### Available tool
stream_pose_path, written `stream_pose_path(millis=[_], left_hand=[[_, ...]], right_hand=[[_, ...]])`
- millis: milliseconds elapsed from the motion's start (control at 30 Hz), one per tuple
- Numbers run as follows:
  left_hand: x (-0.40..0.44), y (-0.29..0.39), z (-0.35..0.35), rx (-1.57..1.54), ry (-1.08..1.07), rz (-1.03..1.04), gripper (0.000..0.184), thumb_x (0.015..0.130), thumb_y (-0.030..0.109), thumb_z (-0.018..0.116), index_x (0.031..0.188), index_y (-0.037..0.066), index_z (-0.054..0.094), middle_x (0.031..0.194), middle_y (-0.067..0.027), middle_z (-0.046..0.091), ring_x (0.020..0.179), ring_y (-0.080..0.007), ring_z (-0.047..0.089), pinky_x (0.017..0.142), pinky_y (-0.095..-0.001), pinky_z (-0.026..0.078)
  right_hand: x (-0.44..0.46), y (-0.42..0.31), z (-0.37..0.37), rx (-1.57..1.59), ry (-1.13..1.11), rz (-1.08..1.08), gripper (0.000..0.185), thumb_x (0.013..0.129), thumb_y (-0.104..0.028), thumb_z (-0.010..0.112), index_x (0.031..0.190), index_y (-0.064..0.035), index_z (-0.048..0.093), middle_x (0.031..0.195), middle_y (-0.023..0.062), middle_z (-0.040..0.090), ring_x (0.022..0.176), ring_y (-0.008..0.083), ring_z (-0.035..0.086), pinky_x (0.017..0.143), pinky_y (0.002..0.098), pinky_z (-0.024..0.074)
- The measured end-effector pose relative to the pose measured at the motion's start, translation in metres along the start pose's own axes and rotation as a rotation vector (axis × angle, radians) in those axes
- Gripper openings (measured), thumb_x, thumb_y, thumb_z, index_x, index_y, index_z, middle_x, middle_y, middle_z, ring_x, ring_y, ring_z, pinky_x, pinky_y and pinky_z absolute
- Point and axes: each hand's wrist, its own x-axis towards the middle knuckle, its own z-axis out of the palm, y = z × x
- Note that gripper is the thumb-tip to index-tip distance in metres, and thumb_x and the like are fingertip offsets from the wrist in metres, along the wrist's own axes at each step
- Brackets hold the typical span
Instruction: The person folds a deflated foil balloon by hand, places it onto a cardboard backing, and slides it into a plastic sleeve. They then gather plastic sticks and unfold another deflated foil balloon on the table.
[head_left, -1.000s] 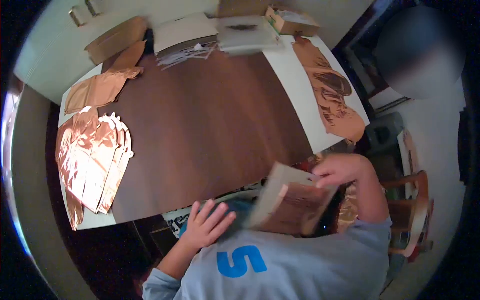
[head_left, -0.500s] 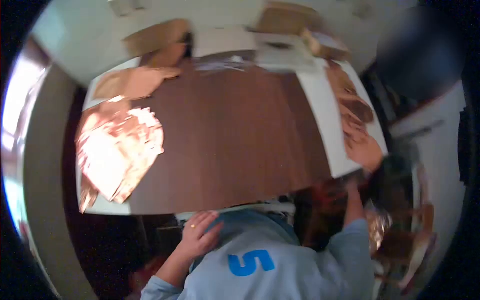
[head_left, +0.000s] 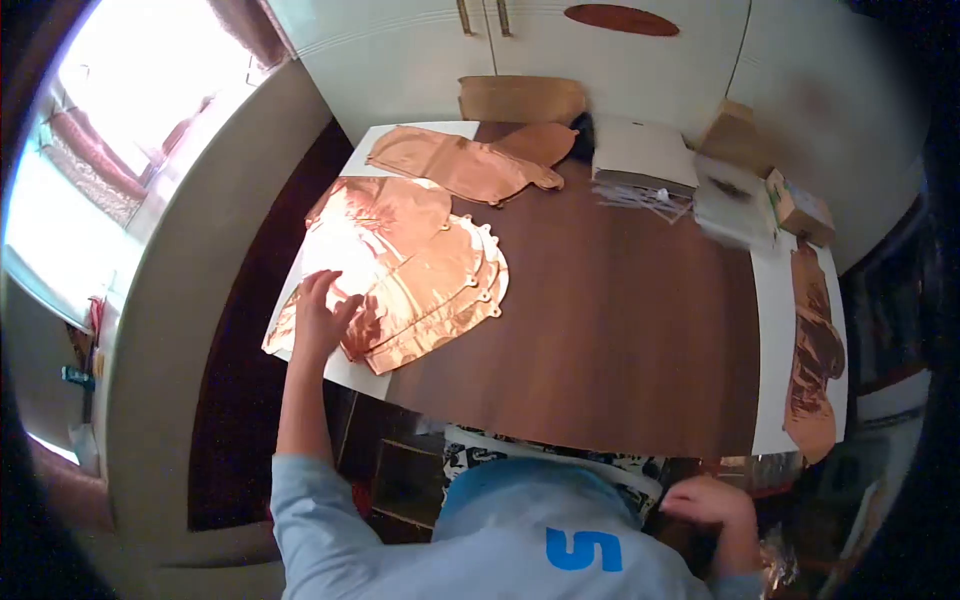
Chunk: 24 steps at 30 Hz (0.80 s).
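Flat rose-gold foil balloons (head_left: 430, 290) lie in an overlapping pile on the table's left side, their scalloped, tabbed edges toward the middle. My left hand (head_left: 328, 310) is over the near left part of this pile, thumb and fingers apart; glare hides whether it touches the foil. Below the table's front edge, beside my lap, my right hand (head_left: 708, 502) has its fingers curled together, with nothing visible in them. More flat foil balloons (head_left: 455, 165) rest behind the pile. Another crumpled foil balloon (head_left: 812, 350) lies along the right edge.
At the back of the brown and white table (head_left: 620, 340) stand a cardboard piece (head_left: 520, 100), a white box (head_left: 640, 150), thin white strips (head_left: 650, 200) and a small carton (head_left: 800, 208). White cabinet doors (head_left: 400, 50) rise behind. A bright window is on the left.
My left hand has gone from my lap up to the foil pile. My right hand has come back from the table's right corner toward my lap. The view has turned left.
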Motion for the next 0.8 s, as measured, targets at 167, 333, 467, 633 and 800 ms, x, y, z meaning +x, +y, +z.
stream_pose_path(millis=[167,333,467,633,800], left_hand=[[0.029,-0.018,0.028,-0.119,-0.158,-0.133,0.024,0.084,0.025,0.071,0.090,0.002,0.074,0.092,-0.0159,0.067,0.092,-0.0323,0.064,0.085,-0.0406,0.051],[0.036,-0.006,0.024,-0.090,-0.082,-0.080,0.021,0.089,0.019,0.064,0.083,0.000,0.071,0.088,-0.0175,0.067,0.082,-0.0350,0.064,0.078,-0.0421,0.051],[0.040,0.053,-0.008,0.037,-0.109,0.054,0.020,0.088,0.017,0.063,0.078,0.001,0.068,0.081,-0.0180,0.065,0.079,-0.0359,0.064,0.075,-0.0447,0.050],[0.013,0.133,0.001,-0.195,-0.257,-0.132,0.020,0.089,0.024,0.067,0.092,0.005,0.072,0.090,-0.0165,0.067,0.081,-0.0343,0.067,0.073,-0.0426,0.054],[0.001,0.154,0.038,-0.385,-0.244,0.117,0.014,0.084,0.013,0.069,0.091,0.001,0.069,0.089,-0.0166,0.066,0.080,-0.0359,0.066,0.073,-0.0418,0.054]], right_hand=[[0.040,-0.112,-0.079,-0.056,0.149,-0.399,0.026,0.094,-0.029,0.058,0.093,-0.0045,0.069,0.090,0.0152,0.068,0.087,0.0339,0.066,0.077,0.0423,0.0527],[0.124,-0.174,-0.120,-0.144,0.241,-0.626,0.024,0.093,-0.025,0.058,0.093,-0.0026,0.068,0.092,0.0165,0.069,0.087,0.0342,0.066,0.077,0.0414,0.0529],[0.185,-0.218,-0.128,0.096,0.388,-0.574,0.030,0.095,-0.029,0.058,0.092,-0.0011,0.067,0.088,0.0114,0.070,0.078,0.0238,0.067,0.071,0.0364,0.0529],[0.237,-0.254,-0.132,0.766,0.141,-0.253,0.034,0.099,-0.034,0.056,0.104,-0.0023,0.067,0.091,0.0046,0.068,0.075,0.0128,0.062,0.068,0.0274,0.0520],[0.254,-0.244,-0.112,0.808,0.110,-0.272,0.026,0.097,-0.028,0.058,0.102,-0.0035,0.065,0.088,0.0058,0.068,0.070,0.0143,0.064,0.064,0.0266,0.0528]])
